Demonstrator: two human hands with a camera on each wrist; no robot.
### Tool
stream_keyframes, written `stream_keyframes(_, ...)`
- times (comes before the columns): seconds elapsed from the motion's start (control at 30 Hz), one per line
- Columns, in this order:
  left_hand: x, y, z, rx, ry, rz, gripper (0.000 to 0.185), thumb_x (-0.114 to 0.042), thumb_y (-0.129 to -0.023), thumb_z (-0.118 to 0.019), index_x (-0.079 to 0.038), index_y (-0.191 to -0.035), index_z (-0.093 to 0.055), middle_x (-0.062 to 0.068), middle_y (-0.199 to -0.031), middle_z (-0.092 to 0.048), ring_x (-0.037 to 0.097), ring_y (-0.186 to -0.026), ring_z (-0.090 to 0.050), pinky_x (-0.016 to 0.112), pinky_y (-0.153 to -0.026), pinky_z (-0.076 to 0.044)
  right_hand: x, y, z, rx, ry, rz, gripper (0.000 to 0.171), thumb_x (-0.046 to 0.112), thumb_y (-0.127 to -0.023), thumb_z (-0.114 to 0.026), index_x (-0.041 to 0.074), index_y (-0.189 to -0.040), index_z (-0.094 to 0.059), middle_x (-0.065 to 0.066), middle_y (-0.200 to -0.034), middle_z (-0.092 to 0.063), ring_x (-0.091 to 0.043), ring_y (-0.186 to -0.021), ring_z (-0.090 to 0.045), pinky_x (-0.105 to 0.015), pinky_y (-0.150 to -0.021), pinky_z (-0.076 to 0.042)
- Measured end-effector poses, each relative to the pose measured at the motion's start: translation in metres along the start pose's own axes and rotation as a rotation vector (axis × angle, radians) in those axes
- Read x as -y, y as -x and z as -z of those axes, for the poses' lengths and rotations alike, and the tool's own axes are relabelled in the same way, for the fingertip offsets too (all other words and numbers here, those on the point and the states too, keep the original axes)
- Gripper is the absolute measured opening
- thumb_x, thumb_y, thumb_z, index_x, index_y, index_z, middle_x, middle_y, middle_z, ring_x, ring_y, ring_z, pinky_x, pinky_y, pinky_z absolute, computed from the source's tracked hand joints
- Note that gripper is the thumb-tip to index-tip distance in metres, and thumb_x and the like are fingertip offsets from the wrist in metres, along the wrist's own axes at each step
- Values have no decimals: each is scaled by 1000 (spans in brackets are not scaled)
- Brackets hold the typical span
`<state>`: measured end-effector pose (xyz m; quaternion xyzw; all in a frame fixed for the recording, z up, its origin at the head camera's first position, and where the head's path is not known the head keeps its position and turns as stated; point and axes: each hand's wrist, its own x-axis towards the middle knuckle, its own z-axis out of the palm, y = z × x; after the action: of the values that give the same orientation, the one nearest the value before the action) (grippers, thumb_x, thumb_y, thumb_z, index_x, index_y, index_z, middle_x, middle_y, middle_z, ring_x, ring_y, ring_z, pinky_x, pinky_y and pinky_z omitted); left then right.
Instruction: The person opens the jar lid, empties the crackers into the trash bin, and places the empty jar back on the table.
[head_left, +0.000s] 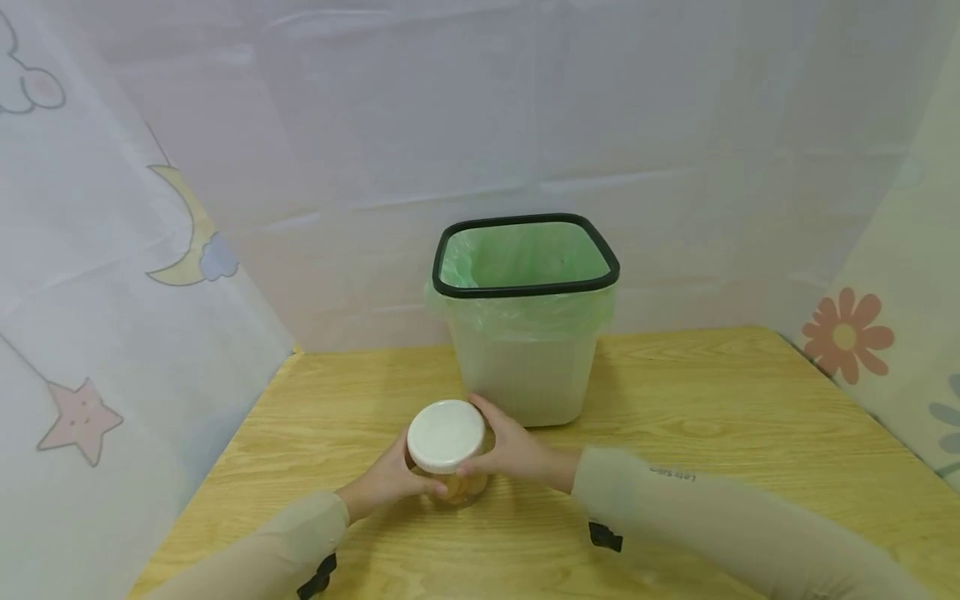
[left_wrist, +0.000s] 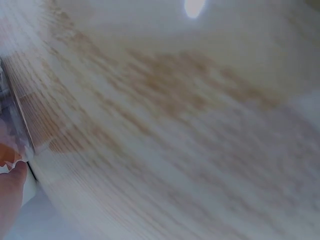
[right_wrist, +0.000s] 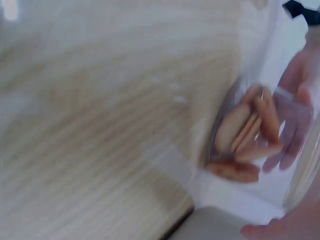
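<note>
A clear jar [head_left: 463, 493] with a round white lid [head_left: 447, 435] stands roughly upright between my two hands, in front of the bin. My left hand [head_left: 390, 479] grips its left side, the thumb across the front. From the right, my right hand [head_left: 517, 450] curls round the jar, with thumb and fingers just below the lid. Several light-brown pieces that look like biscuits [right_wrist: 245, 135] show through the clear wall in the right wrist view. The left wrist view catches only a fingertip at its left edge. Whether the jar touches the table I cannot tell.
Behind the jar stands a pale bin [head_left: 525, 375] with a black rim [head_left: 527, 292] and a green liner bag [head_left: 525, 250]. Both are on a wood-grain table [head_left: 712, 400]. Printed cloth [head_left: 360, 108] hangs round the back and sides.
</note>
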<state>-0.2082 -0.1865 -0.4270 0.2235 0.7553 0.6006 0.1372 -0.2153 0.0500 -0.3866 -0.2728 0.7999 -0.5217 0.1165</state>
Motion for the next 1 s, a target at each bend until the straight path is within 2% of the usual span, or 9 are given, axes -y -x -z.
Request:
stream_keyframes(0.27,-3,1,1,16,-9,24,104,-16,-78,-84,-2,-152,-13,20,-149,-32,39,-135,-34,55,-110,-27,5,10,-17,-106,-29,7,105,20,-78,-84,-13,-148,-14,-34,-152,-18,-49,-139,-20,-64,-108,-22)
stream_keyframes(0.4,-4,1,1,35,2,13,104,-16,-79,-83,-3,-152,-11,21,-150,-29,40,-136,-32,56,-109,-27,7,10,-21,-138,-53,16,105,18,-77,-84,-13,-148,-14,-33,-152,-20,-48,-139,-21,-64,-109,-21)
stream_keyframes(0.67,0,-1,1,48,6,-12,101,-16,-80,-82,-5,-153,-12,20,-150,-29,39,-135,-33,57,-108,-29,10,10,-26,-180,-98,30,102,13,-77,-85,-14,-147,-15,-30,-147,-32,-46,-134,-32,-62,-107,-26)
stream_keyframes(1.0,0,-1,1,32,1,-15,102,-15,-78,-84,-4,-152,-14,19,-149,-32,37,-135,-34,54,-109,-29,11,9,-26,-191,-76,7,105,17,-76,-85,-15,-147,-14,-32,-148,-30,-46,-135,-32,-61,-107,-28)
